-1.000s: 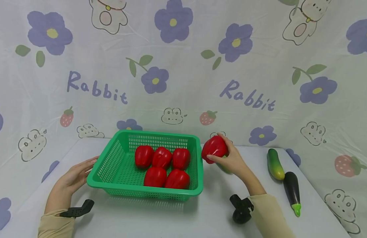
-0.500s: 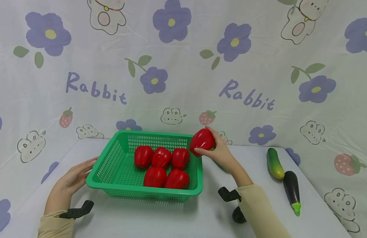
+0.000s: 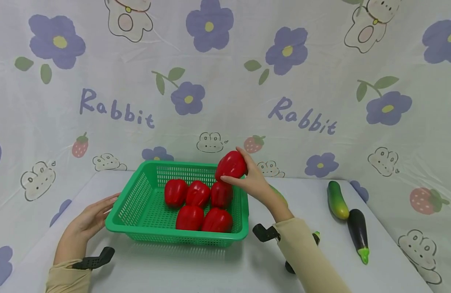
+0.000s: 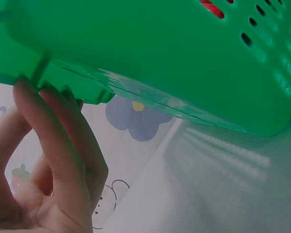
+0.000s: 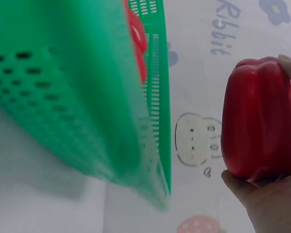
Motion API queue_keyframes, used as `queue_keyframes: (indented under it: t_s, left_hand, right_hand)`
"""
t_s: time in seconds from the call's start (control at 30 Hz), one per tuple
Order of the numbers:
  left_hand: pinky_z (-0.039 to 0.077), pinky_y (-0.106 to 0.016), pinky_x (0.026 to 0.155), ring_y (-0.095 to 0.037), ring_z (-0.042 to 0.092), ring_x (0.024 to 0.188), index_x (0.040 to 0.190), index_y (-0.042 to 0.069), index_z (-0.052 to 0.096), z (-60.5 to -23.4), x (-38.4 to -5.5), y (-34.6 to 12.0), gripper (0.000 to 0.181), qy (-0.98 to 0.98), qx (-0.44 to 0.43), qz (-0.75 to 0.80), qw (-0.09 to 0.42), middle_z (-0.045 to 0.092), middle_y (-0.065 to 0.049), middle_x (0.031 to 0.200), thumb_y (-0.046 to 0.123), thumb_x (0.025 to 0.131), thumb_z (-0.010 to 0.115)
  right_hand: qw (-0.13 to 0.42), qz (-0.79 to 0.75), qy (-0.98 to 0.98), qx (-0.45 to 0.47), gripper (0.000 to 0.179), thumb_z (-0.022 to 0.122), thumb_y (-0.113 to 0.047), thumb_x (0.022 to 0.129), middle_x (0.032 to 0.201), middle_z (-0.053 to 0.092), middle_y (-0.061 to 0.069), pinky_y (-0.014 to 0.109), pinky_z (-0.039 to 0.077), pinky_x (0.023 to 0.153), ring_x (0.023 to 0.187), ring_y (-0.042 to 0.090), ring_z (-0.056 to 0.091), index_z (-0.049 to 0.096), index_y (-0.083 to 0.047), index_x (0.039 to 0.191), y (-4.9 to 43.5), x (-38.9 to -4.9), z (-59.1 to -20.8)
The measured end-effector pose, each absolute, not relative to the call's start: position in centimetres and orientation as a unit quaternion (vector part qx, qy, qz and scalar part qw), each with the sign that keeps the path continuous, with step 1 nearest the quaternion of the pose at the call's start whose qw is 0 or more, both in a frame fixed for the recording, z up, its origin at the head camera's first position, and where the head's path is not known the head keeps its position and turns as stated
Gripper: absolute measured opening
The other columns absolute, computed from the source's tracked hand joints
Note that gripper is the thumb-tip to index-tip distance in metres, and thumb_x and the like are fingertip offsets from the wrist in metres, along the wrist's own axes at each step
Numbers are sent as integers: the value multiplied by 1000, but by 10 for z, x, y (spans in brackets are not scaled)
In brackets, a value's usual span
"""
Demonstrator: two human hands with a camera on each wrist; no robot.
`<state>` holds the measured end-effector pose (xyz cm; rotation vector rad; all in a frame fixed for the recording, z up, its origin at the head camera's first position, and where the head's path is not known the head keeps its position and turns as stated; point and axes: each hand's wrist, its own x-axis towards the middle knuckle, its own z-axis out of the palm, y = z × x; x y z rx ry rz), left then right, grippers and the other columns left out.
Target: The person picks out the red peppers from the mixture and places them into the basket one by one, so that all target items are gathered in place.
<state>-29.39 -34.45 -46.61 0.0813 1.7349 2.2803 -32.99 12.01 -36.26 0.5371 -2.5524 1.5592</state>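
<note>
A red bell pepper (image 3: 230, 166) is held between the thumb and fingers of my right hand (image 3: 255, 179), above the right rear part of a green plastic basket (image 3: 155, 232). In the right wrist view the pepper (image 5: 259, 121) is upright, with the thumb and fingers at opposite ends. Several red bell peppers (image 3: 190, 217) lie in the basket, mostly toward its right half. My left hand (image 3: 91, 219) is at the basket's left side. In the left wrist view its extended fingers (image 4: 58, 131) reach up to the underside of the rim.
To the right on the white table lie a cucumber (image 3: 336, 199) and an eggplant (image 3: 358, 232). Behind my right wrist a green vegetable (image 3: 279, 195) shows partly. Something dark with a green tip (image 3: 316, 236) is mostly hidden by the right sleeve. A printed cloth (image 3: 225, 81) hangs behind.
My right hand has carried the bell pepper left, from beside the basket's right rim to above its rear right part, and slightly up. The left hand and basket have stayed in place.
</note>
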Motion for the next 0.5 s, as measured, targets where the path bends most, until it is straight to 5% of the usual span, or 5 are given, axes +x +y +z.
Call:
queue_keyframes:
  t_s: [0.5]
  left_hand:
    - [56, -23, 84, -4, 64, 102, 108, 34, 71, -465, -293, -343, 29, 606, 26, 784, 134, 67, 19, 113, 19, 104, 47]
  right_hand:
    - [43, 544, -816, 189, 87, 79, -27, 80, 141, 45, 7, 48, 54, 95, 131, 30, 47, 24, -21, 147, 76, -340, -358]
